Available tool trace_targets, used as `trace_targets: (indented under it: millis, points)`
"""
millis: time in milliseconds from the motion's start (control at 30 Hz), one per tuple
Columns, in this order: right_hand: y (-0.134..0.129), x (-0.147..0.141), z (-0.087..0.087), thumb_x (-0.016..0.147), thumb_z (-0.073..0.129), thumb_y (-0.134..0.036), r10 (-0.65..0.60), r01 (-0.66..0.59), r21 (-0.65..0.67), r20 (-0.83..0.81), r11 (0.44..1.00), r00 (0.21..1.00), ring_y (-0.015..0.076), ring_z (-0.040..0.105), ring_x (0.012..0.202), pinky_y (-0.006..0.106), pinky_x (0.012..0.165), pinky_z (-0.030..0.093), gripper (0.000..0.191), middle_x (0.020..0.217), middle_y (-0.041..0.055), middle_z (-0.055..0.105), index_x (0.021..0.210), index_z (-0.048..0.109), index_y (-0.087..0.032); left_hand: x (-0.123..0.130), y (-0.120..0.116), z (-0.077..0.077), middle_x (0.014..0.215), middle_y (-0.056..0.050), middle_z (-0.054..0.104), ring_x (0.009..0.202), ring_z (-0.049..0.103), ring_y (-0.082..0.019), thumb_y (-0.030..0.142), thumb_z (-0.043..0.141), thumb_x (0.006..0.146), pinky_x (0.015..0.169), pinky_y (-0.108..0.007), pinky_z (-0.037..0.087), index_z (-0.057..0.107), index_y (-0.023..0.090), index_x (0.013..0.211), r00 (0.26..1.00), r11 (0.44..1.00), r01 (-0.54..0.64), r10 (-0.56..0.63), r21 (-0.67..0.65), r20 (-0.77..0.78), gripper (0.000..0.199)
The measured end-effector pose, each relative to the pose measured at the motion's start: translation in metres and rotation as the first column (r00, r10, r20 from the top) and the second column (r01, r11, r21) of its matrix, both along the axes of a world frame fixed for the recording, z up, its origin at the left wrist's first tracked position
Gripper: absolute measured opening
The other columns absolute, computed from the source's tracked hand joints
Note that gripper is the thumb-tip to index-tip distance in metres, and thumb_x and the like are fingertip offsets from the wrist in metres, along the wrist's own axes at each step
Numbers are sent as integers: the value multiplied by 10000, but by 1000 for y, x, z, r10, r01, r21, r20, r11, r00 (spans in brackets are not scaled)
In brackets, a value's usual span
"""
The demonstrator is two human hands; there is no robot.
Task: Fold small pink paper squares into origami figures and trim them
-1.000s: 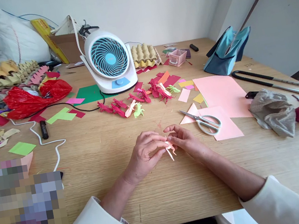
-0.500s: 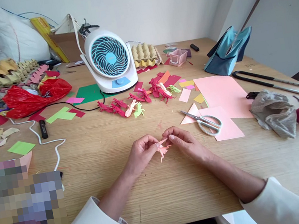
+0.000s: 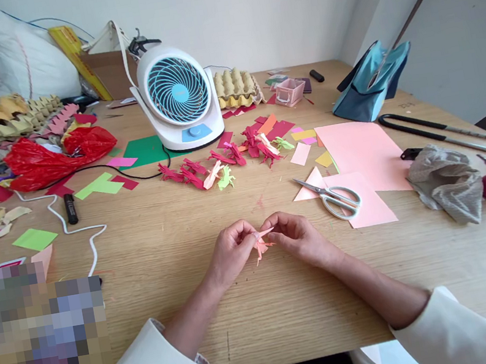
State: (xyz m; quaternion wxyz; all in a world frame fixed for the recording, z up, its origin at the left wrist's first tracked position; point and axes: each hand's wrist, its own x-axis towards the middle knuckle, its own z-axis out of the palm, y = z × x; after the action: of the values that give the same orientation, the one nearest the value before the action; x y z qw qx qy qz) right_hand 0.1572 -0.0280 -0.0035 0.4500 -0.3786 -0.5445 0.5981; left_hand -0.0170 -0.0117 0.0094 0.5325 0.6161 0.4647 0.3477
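A small folded pink paper figure (image 3: 263, 245), with thin legs hanging down, is between my two hands above the wooden table (image 3: 258, 328). My left hand (image 3: 234, 247) pinches its left side between thumb and fingers. On its other side, my right hand (image 3: 297, 236) is closed with thumb and fingertips on the paper. Beyond the hands lie several folded paper figures in red (image 3: 190, 176), pale pink and light green (image 3: 225, 177). Scissors (image 3: 336, 198) rest on pink paper sheets (image 3: 364, 155) to the right.
A white and blue fan (image 3: 179, 93) stands at the back. At the left are a red plastic bag (image 3: 41, 163), a black marker (image 3: 70, 209) and a white cable (image 3: 63, 221). A crumpled grey cloth (image 3: 448, 182) and a blue bag (image 3: 360, 88) are at the right.
My right hand's fingertips have moved slightly left and down along the paper. The figure has turned and shifted a little to the left. My left hand has hardly moved.
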Motion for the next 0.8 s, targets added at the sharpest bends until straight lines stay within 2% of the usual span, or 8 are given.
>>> trace_targets:
  millis: [333, 467, 633, 800]
  points:
    - [2, -1, -2, 824, 677, -330, -36, 36, -1, -4, 999, 999, 132, 614, 740, 291, 734, 491, 159, 789, 10, 651, 849, 636, -178, 1, -2, 3, 622, 11, 647, 571, 564, -114, 229, 565, 811, 572, -225, 422, 543, 170, 651, 1000, 1000, 1, -1, 13, -1, 172]
    - [2, -1, -2, 794, 714, -340, -30, 29, -26, -50, 999, 998, 142, 625, 760, 302, 746, 498, 190, 823, 12, 656, 880, 633, -191, 2, -2, 3, 614, 12, 638, 564, 563, -115, 266, 594, 817, 562, -226, 424, 531, 172, 651, 1000, 1000, -8, 9, -8, 6, 200]
    - [1, -1, -2, 813, 691, -354, -22, 22, -6, -38, 1000, 999, 140, 609, 723, 302, 715, 493, 179, 772, 8, 644, 843, 625, -191, 1, -1, 0, 637, -4, 670, 590, 608, -130, 277, 586, 829, 595, -243, 463, 545, 170, 671, 999, 999, 30, -28, -45, 41, 195]
    - [1, -1, -3, 825, 643, -291, -49, 49, 9, 5, 999, 999, 129, 595, 698, 284, 691, 482, 110, 750, -4, 629, 846, 611, -187, 3, -2, -1, 636, -18, 675, 546, 579, -119, 345, 602, 836, 524, -224, 431, 553, 161, 682, 998, 996, 47, -43, -77, 51, 245]
